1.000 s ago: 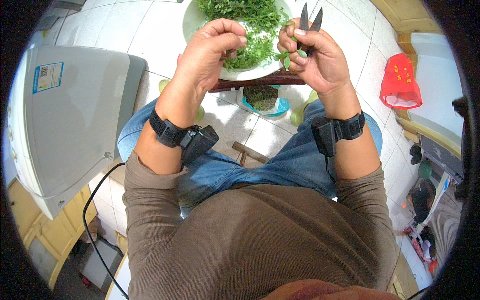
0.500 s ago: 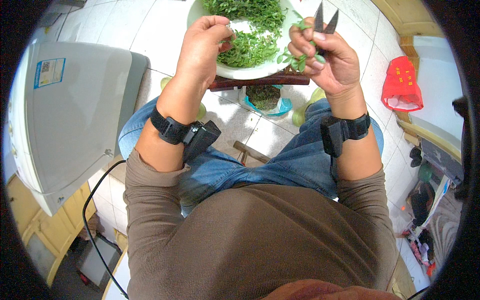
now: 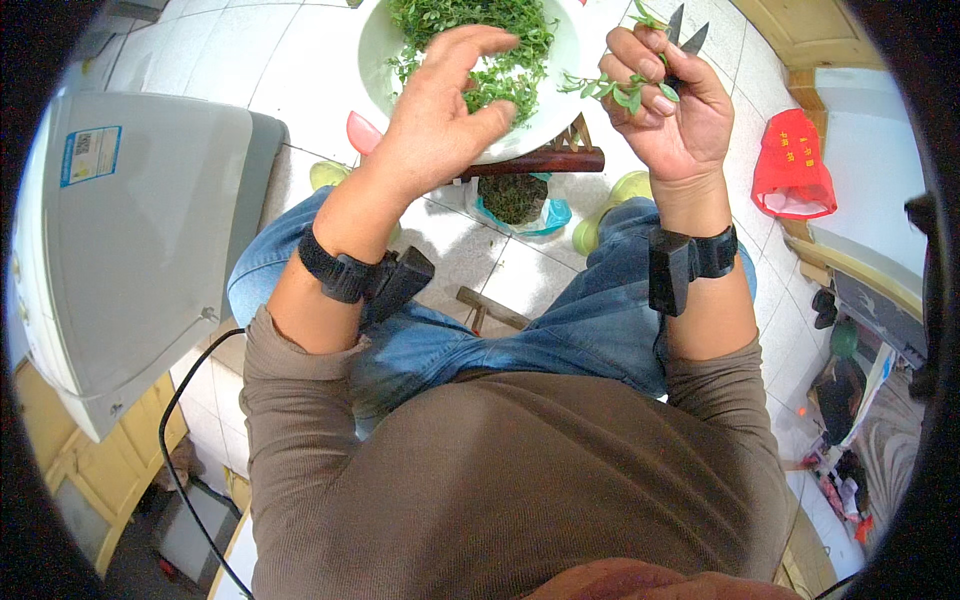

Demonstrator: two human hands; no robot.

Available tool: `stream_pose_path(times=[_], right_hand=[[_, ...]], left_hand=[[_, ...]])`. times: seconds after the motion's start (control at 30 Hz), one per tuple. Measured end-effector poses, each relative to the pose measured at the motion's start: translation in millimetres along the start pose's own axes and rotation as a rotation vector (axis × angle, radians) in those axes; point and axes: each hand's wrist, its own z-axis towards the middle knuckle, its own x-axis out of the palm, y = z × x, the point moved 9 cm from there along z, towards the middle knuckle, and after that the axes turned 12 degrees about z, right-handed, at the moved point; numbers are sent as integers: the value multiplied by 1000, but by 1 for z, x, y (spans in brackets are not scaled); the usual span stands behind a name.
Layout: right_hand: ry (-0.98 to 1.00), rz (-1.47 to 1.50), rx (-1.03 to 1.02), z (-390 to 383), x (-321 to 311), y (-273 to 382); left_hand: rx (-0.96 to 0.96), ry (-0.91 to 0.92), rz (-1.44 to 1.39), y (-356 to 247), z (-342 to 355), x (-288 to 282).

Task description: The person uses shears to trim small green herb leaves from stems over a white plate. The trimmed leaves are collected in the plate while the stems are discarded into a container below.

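My left hand (image 3: 440, 125) is open, its thumb and fingers spread over the near left part of a pale round basin (image 3: 562, 95). Loose leafy green sprigs (image 3: 480, 25) fill much of the basin, and some lie just beyond my fingers. To the right of the basin, my right hand (image 3: 675, 125) is closed around a pair of scissors, palm up. Two dark scissor blades (image 3: 691, 38) point away from me above the fingers; the handles are hidden in the hand. The same hand pinches a green leafy sprig (image 3: 628, 95), whose leaves stick out to the left.
Under the basin's near edge is a dark red wooden support (image 3: 555, 161). Between my feet lies a plastic bag (image 3: 545, 217) with dark greens inside. A grey-white appliance (image 3: 165, 230) stands at left, a red bag (image 3: 793, 165) at right. A black cable (image 3: 170, 440) runs along my left side.
My left hand has opened from a pinch and swung right over the basin. My right hand, still with scissors and sprig, has shifted slightly right. The view has shifted a little.
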Motion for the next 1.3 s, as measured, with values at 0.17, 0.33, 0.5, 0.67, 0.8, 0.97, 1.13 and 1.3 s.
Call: stream_pose_path(times=[0.17, 0.33, 0.5, 0.67, 0.8, 0.97, 1.13, 1.3], right_hand=[[-37, 48, 15, 1, -9, -7], [-109, 18, -63, 2, -24, 6], [-219, -39, -135, -2, -41, 15], [-250, -68, -140, -3, -44, 15], [-230, -61, -123, -2, -41, 13], [-205, -66, -106, -2, -38, 11], [-223, -79, -73, -4, -39, 9], [-194, -108, -56, -3, -37, 7]], left_hand=[[-156, 315, -788, -19, -1, 40], [-344, 469, -1147, -14, -5, 42], [-466, 419, -1349, -4, -9, 37], [-450, 448, -1320, -4, -10, 36], [-466, 435, -1290, -1, -10, 36], [-492, 426, -1241, 2, -11, 38], [-504, 411, -1158, 5, -12, 39], [-476, 414, -1151, 5, -11, 38]])
